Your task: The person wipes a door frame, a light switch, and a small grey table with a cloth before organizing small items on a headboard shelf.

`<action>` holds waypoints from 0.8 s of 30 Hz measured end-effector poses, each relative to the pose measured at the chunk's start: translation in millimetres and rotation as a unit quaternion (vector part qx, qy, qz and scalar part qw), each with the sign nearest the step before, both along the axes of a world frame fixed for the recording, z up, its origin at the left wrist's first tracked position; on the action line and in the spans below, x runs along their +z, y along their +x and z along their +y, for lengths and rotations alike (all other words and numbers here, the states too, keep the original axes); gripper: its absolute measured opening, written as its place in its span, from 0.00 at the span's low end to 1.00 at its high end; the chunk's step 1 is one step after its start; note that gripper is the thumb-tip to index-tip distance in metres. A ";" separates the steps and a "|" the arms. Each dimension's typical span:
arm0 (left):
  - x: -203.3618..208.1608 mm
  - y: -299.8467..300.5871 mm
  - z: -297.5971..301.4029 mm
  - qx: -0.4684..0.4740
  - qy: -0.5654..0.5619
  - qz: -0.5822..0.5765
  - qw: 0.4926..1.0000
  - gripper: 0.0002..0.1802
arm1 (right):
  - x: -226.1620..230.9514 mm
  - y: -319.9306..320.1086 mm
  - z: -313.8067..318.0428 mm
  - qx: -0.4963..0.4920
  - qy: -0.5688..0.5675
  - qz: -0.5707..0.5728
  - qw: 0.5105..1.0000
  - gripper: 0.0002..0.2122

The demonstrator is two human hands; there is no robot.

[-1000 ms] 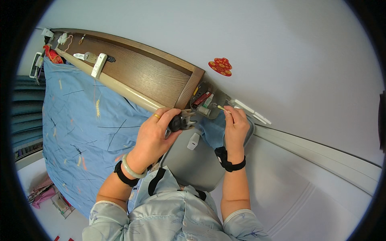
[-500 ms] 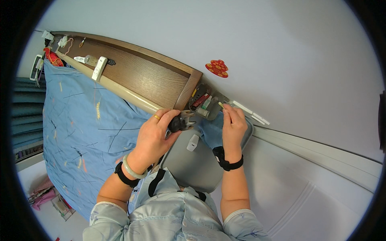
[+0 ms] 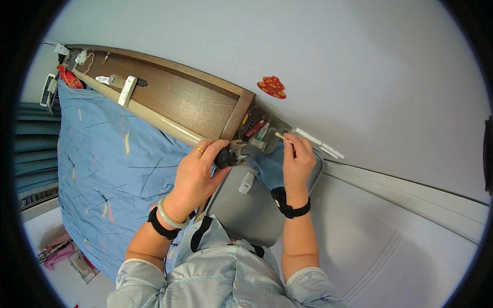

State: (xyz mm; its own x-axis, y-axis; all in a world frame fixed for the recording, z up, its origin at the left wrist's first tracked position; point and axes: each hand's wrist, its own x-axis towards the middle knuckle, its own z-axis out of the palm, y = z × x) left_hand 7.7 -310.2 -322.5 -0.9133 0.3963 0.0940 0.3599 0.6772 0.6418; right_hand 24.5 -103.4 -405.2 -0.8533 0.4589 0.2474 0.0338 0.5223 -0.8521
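Note:
My left hand [image 3: 192, 177] is wrapped round a dark, rounded device [image 3: 226, 156] with a pale, shiny, pronged head that points right; its exact kind does not show. Between the pinched fingers of my right hand [image 3: 299, 167] is a cotton swab [image 3: 279, 135] with a yellowish tip, angled up and left. The swab and the device are apart. Below the hands is a grey tabletop [image 3: 241, 218] with a white plug adapter [image 3: 246, 183] on it. A folded blue cloth [image 3: 269, 167] lies beside my right hand.
A grey bin [image 3: 270, 148] with small tubes and a dark red item stands beyond the hands, against a wooden headboard [image 3: 190, 97]. A bed with a blue patterned sheet [image 3: 118, 169] fills the left. A white power strip [image 3: 127, 91] rests on the headboard's edge.
The swab in my right hand has tilted so that its tip points further left, toward the device. My left hand keeps its hold with hardly any movement.

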 end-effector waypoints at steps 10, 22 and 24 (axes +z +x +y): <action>-0.8 0.2 2.7 -0.003 -0.004 0.008 1.000 0.28 | -10.2 -2.1 -0.8 0.044 0.081 -0.075 0.993 0.05; -3.3 -2.7 4.3 -0.001 -0.001 0.013 1.000 0.27 | -22.5 8.5 0.5 0.047 0.024 -0.103 0.993 0.10; -3.1 -5.6 7.2 -0.004 -0.001 0.015 1.000 0.27 | -20.3 11.4 2.3 0.034 0.010 -0.101 0.994 0.10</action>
